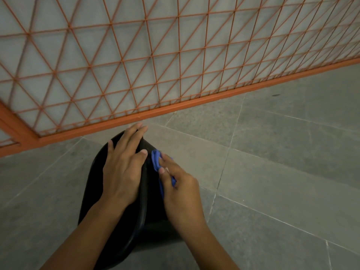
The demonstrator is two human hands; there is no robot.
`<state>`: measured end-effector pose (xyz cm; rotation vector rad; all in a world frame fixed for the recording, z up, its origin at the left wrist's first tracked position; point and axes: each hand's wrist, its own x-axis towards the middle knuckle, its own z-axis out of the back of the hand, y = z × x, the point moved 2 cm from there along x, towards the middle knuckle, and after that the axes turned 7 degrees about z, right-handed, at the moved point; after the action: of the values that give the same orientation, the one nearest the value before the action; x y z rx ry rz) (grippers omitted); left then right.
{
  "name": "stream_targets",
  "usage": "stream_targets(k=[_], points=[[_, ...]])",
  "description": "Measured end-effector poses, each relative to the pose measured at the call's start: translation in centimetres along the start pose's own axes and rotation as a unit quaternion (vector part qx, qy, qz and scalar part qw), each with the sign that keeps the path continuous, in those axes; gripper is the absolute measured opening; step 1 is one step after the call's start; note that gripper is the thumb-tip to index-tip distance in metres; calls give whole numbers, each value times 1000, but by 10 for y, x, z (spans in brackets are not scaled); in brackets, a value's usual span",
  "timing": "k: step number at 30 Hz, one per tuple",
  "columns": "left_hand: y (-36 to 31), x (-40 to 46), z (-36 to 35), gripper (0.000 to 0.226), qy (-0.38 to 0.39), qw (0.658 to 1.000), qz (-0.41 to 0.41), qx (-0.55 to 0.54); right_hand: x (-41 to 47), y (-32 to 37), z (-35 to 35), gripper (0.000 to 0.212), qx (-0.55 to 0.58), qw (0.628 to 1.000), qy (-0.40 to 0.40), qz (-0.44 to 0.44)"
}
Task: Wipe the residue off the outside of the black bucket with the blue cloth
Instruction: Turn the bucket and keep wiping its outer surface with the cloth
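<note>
**Bucket braced, cloth working the right flank**

I see the black bucket (116, 201) in the lower centre of the frame, resting on the grey tiled floor (272, 172), seemingly tipped so its outer wall faces up towards me. I judge it to be a light, stiff plastic shell with a smooth, fairly slippery skin, so it will slide or roll under pressure unless pinned. My left hand (124, 168) does that: it lies flat on the upper wall with straight, spread fingers, pressing and grasping nothing. I would keep the hold there, or on the raised ridge running down the middle, which gives the best purchase.

The blue cloth (156, 162) is soft and bunched, sitting just right of that ridge against the bucket's side. My right hand (179, 190) pinches it with curled fingers and thumb, pushing it onto the wall. I cannot make out the residue against the dark surface.

Beyond, across the top of the frame, stands an orange wire-mesh fence (175, 55).
</note>
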<state>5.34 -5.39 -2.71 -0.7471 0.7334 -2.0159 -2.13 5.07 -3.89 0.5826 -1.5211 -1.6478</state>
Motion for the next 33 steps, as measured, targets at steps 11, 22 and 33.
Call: stream_targets(k=[11,22,33], points=[[-1,1,1,49,-76,991,14,-106,24,-14,-2,28,16,1000,-2,10],[-4,3,-9,75,2,997,33,-76,32,4,1,29,8,999,13,37],[-1,5,-3,71,-3,997,43,-65,41,9,-8,26,-29,999,10,24]])
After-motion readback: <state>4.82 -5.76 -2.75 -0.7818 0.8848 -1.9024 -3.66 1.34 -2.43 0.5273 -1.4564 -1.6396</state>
